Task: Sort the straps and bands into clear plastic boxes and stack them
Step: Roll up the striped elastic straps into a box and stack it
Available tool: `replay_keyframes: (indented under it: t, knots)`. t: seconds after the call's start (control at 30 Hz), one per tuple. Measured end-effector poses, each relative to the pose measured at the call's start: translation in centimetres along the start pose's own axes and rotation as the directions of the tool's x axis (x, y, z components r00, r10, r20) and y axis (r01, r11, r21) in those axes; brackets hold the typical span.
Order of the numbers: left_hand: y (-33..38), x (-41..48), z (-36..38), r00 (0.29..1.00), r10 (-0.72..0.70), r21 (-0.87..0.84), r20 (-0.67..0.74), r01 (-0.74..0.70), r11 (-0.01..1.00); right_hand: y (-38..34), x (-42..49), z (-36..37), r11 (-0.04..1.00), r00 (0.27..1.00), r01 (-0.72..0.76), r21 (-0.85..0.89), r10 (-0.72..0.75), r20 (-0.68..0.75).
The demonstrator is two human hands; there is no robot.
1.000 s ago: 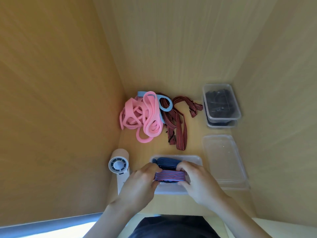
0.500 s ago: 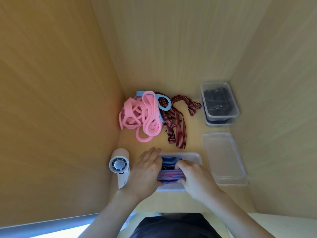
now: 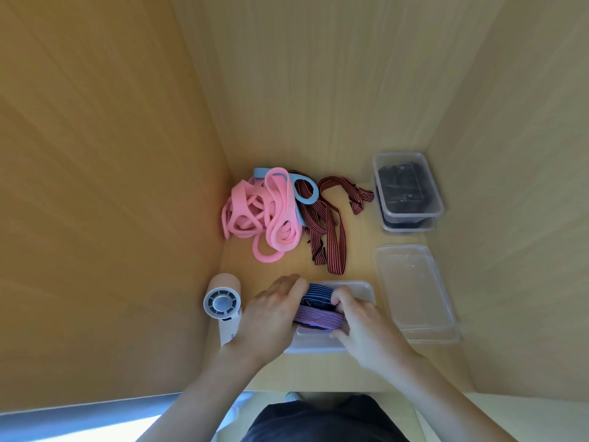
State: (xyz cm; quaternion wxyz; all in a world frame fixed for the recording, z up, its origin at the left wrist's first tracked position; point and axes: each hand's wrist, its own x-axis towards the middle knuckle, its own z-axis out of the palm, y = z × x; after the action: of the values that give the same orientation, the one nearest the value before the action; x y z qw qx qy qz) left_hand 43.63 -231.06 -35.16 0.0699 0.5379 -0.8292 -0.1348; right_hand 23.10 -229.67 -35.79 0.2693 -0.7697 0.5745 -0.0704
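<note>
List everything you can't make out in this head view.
Head view only:
- Clear box: near wall and contents beneath the striped strap, covered by the left hand and right hand.
- Left hand's thumb: hidden underneath, so grip or press is unclear.
- Stacked boxes: dark contents too small to identify.
- Blue bands: mostly buried under the pink bands.
- Fan: handle partly behind the left wrist.

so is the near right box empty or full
Empty: the box is bare see-through plastic all the way across, with nothing lying inside it.
</note>
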Motion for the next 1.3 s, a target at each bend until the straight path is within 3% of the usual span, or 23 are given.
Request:
replay_keyframes:
  t: [0.27, 0.6, 0.9, 1.3]
  knots:
    - [0.2, 0.6, 0.0, 0.995, -0.041, 0.075, 0.086, 0.035, 0.997, -1.1, 0.9, 0.0, 0.988, 1.000, 0.013, -0.155, -0.015, -0.016]
    - [-0.5, 1.1, 0.1, 0.987, -0.021, 0.158, 0.162, -0.005, 0.987, -0.9, 1.7, -0.1, 0.996, 1.000, 0.010, -0.092, -0.012, -0.023]
    - [-0.5, 0.8, -0.6, 0.992, 0.058, 0.176, 0.112, -0.078, 0.981, -0.3, 1.5, -0.3, 0.997, 1.000, 0.005, -0.074, -0.003, 0.023]
    - [0.7, 1.6, -0.6, 0.980, -0.048, 0.257, 0.193, -0.004, 0.967, -0.8, 1.6, 0.1, 0.992, 1.000, 0.016, -0.126, -0.014, 0.015]
